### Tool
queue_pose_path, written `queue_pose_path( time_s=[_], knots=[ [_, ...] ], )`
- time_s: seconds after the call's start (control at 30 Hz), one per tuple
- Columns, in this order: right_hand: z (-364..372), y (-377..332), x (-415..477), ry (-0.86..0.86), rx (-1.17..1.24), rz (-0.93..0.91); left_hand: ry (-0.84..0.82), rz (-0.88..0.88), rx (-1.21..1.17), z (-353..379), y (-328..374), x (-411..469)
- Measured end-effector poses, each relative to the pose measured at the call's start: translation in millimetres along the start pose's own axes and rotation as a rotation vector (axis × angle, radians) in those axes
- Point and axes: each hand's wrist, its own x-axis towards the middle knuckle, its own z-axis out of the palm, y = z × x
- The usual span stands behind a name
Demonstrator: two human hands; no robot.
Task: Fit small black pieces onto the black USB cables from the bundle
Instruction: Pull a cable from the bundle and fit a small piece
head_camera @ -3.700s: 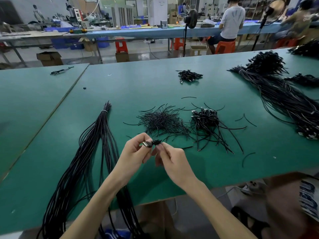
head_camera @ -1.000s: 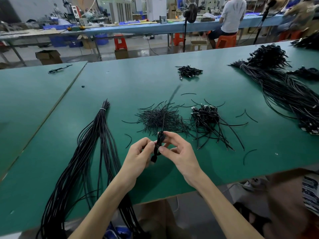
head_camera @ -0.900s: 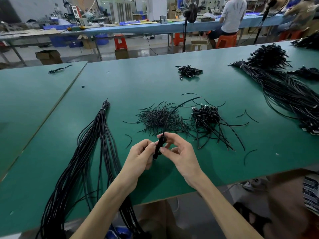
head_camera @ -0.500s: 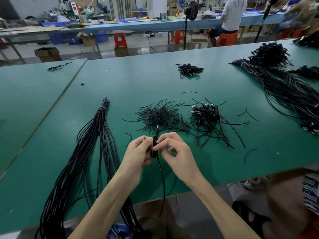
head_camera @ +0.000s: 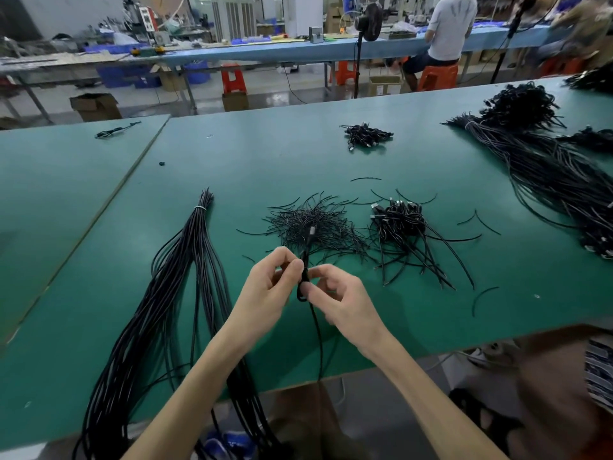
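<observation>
Both hands meet above the green table near its front edge. My left hand and my right hand pinch one black USB cable at its thick end, held upright between the fingertips. The cable's free length hangs down past the table edge. Its top end points toward a pile of thin black pieces. The tied bundle of long black cables lies to the left of my hands. I cannot tell whether a small piece sits on the cable.
A heap of short cables with plugs lies right of the thin pieces. A large mass of cables covers the right side. A small tangle sits farther back. A person sits at a far blue bench.
The cable has been turned over: its long tail pointed up and away one second ago and now hangs down over the table edge. Both hands stay in nearly the same place.
</observation>
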Motion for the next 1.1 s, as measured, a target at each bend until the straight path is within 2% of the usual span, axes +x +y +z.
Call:
queue_pose_path(
  time_s=[0.13, 0.33, 0.57, 0.77, 0.93, 1.1],
  knots=[
    [-1.4, 0.3, -1.9, 0.02, 0.121, 0.024, -0.046, 0.015, -0.005, 12.2, 0.0, -10.9],
    [-5.3, -1.9, -3.5, 0.059, 0.205, -0.074, -0.04, 0.063, -0.065, 21.7, 4.4, -23.4],
    [-7.2, 1.1, -2.0, 0.131, 0.309, -0.03, 0.019, -0.027, -0.063, 39.7, 1.7, -28.9],
    [-6.7, -1.7, -1.5, 0.171, 0.26, -0.02, 0.075, -0.11, -0.051, 38.2, -4.2, -26.4],
    [-6.2, -5.4, -2.5, 0.143, 0.248, 0.025, -0.065, -0.178, -0.14, 21.6, -15.3, -23.7],
    [-5.1, -5.2, -1.5, 0.132, 0.153, 0.028, -0.092, -0.265, -0.206, 9.1, -21.1, -14.4]
  ],
)
